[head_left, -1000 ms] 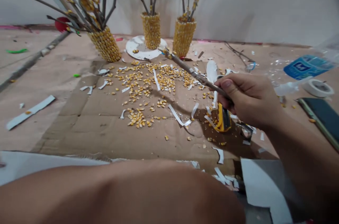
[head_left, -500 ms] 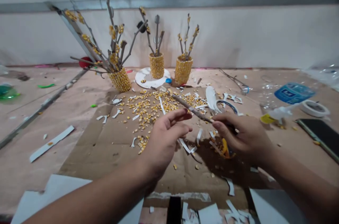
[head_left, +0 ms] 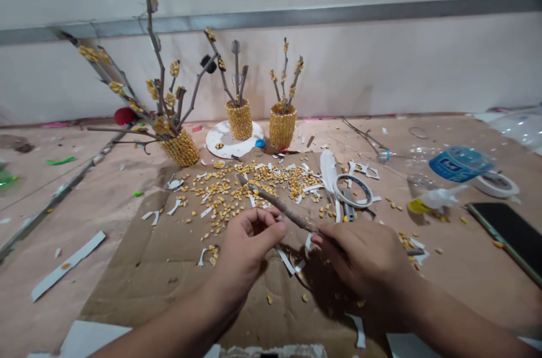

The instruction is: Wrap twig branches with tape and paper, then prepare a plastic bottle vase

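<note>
My right hand [head_left: 368, 250] grips a thin brown twig [head_left: 283, 208], which slants up and left over the cardboard. Just left of the twig, my left hand [head_left: 249, 245] has its thumb and fingertips brought together in a pinch. Whatever lies between those fingertips is too small or hidden to make out. Loose yellow corn kernels [head_left: 224, 194] and white paper strips are scattered on the brown cardboard [head_left: 169, 256] beneath and beyond both hands.
At the back stand corn-covered cups [head_left: 282, 126] holding twigs with kernels stuck on, one on a white disc [head_left: 212, 140]. To the right are a tape roll [head_left: 353, 191], a glue bottle [head_left: 432, 200], a plastic bottle [head_left: 459, 165] and a phone [head_left: 508, 239].
My left fingers have gone from spread apart to pinched together. My right hand and the twig sit lower in the view. The head view has shifted slightly.
</note>
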A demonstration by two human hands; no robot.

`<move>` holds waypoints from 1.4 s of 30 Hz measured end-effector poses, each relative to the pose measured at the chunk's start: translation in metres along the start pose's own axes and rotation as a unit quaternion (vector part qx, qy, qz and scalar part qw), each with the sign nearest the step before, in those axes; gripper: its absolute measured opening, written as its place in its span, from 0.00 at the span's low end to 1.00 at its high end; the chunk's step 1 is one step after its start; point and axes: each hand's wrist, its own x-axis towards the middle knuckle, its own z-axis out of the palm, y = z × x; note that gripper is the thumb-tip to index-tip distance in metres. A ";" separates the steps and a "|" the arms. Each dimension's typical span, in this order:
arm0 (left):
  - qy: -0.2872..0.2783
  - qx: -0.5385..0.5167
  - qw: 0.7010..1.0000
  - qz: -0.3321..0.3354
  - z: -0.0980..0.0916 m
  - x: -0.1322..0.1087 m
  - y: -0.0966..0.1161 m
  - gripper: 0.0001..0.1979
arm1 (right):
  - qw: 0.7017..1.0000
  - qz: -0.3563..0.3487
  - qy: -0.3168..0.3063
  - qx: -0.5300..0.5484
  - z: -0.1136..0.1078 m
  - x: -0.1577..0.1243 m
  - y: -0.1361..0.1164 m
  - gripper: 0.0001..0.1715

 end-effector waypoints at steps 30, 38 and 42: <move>-0.016 0.087 0.983 0.161 -0.008 0.008 0.006 0.07 | 0.950 0.111 0.003 0.294 -0.016 0.005 -0.010 0.12; -0.137 0.034 0.984 0.113 0.010 -0.015 -0.003 0.18 | 0.973 -0.004 0.116 0.199 0.001 0.005 -0.022 0.08; -0.052 -0.004 0.992 0.113 0.012 -0.010 -0.003 0.21 | 0.985 -0.058 0.096 0.133 0.004 0.009 -0.026 0.17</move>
